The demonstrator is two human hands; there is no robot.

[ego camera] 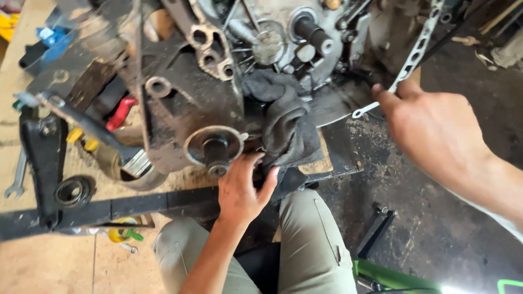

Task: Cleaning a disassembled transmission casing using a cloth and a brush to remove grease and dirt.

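The dark rag [286, 122] hangs over the greasy engine block [190, 103], draping down beside its round shaft hub [215, 147]. Your left hand [242, 190] reaches up from your lap, fingers spread and pressed against the rag's lower edge, clasping nothing. Your right hand [430, 130] stretches in from the right, forearm extended, fingers pinching a slim wrench [373, 108] just above the oily floor [436, 218].

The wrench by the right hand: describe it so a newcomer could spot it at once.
Start at the big greasy engine block on the floor. To its right, the right hand reaches in; at its fingers lies a slim silver wrench with a ring end. Unlike the perforated metal strip above, it is short and solid.
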